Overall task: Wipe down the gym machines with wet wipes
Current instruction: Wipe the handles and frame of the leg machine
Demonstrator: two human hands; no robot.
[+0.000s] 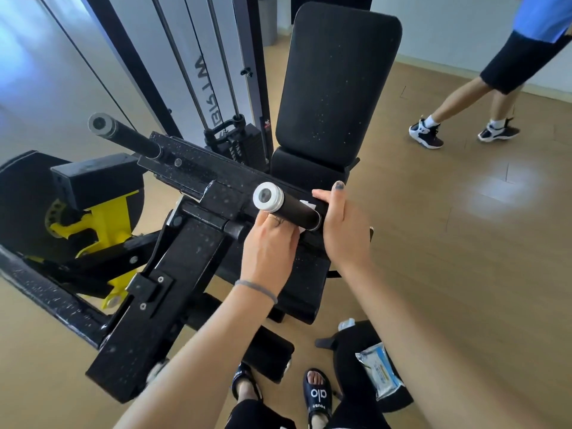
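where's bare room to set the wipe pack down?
Bare floor right of the seat, between it and the bystander's shoes. Crowded: by the sandals, where the wipe pack lies on a black pad, and left under the machine frame.

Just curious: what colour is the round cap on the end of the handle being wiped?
White, with a grey centre: the end cap, clearest in the head view.

Both hands on black machine handle [291, 209]: left hand [267, 246] underneath pressing white wet wipe [308, 205], right hand [339, 224] gripping beside it.
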